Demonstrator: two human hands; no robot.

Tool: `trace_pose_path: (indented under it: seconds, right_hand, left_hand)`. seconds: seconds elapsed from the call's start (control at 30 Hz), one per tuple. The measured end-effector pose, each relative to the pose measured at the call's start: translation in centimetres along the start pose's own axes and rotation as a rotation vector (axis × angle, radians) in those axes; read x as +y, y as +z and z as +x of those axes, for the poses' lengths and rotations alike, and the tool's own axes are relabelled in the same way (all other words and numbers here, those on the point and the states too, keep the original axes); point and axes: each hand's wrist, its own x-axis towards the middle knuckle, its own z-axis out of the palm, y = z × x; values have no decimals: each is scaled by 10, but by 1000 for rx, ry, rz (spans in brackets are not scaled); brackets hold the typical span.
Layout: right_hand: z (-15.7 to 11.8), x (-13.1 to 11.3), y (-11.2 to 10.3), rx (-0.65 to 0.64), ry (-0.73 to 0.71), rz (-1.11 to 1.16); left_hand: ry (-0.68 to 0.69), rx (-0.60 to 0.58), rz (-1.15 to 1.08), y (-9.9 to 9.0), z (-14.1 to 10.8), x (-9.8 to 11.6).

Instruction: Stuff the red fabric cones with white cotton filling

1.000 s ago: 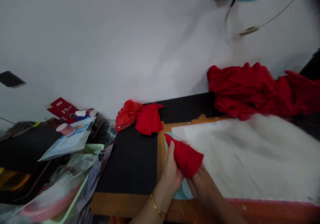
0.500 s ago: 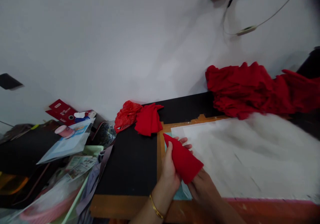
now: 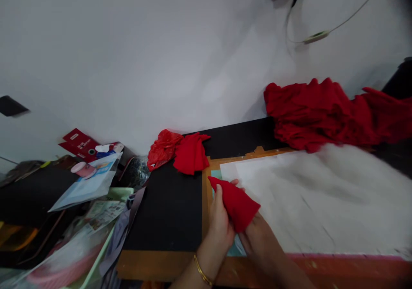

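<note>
A red felt cone, shaped like a small pointed hat, is held above the near part of the table. My left hand wraps round its narrow end, thumb on top, the other fingers partly hidden behind it. At the wide end is my right hand; its fingers reach into or under the cone's open edge and are hidden there. Beyond the hands, a small stack of similar red cloth pieces lies on the black surface beside a crumpled red plastic bag.
A large heap of red fabric lies at the back right, against the wall. White sheeting covers the table's right side. At left stand a green basket with plastic bags, a pink jar and a red box. A cable with a switch hangs above.
The cone has tilted slightly and its wide end has risen a little. My right hand has moved slightly up and further in at the open edge. My left hand keeps its hold.
</note>
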Motion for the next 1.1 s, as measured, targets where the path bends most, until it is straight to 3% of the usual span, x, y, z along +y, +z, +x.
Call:
trace_pose_path:
  seconds: [0.23, 0.33, 0.43, 0.57, 0.8, 0.97, 1.1]
  right_hand:
    - [-9, 19, -7, -58, -20, 62]
    - [-12, 21, -4, -15, 52, 103]
    - [-13, 19, -2, 20, 141, 94]
    - [-14, 21, 4, 23, 37, -20]
    - [-14, 29, 6, -39, -28, 39]
    - [-3, 21, -4, -78, 65, 92]
    - [0, 20, -12, -138, 48, 122]
  left_hand:
    - [78, -57, 120, -3, -4, -6]
    - [119, 2, 139, 0, -2, -4]
    - [136, -39, 125, 2, -1, -3]
    - [103, -164, 96, 0, -1, -4]
    - [100, -207, 227, -5, -5, -5]
    - [132, -243, 379, -6, -9, -6]
    - [128, -260, 354, -8, -8, -10]
